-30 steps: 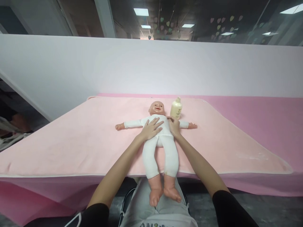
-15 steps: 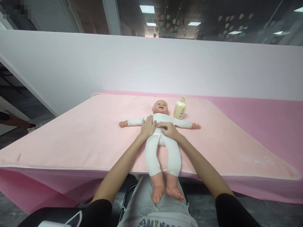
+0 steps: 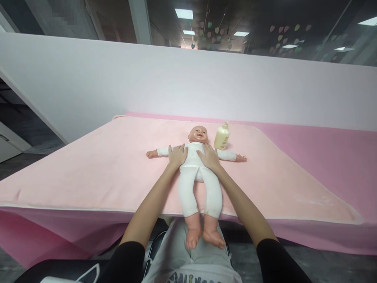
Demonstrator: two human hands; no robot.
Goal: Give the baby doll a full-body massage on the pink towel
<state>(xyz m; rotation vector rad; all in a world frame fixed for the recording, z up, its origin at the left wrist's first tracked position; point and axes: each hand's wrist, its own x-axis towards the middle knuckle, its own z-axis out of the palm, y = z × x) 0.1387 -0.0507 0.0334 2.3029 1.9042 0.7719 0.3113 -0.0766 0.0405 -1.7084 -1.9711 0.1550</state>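
A baby doll (image 3: 193,157) in a white cloth body lies on its back, arms spread sideways and head away from me. Its feet stick out past the front table edge, over my lap. My left hand (image 3: 178,155) rests open on the left side of its chest, by the armpit. On the right side of the chest lies my right hand (image 3: 210,158), also open with fingers spread. The doll's middle shows bare between both hands. A pale yellow pump bottle (image 3: 222,136) stands upright beyond the doll's right-hand arm, close to its head.
A light pink blanket (image 3: 118,169) covers most of the table, over a darker pink cloth (image 3: 332,157). Behind the table rises a white partition (image 3: 188,82) with dark glass above. A black chair part with a white object (image 3: 59,279) is at lower left.
My hands have moved apart, from close together on the doll's chest and belly to its two sides. My right hand has slid up and its curled fingers have spread. The doll and bottle stay put.
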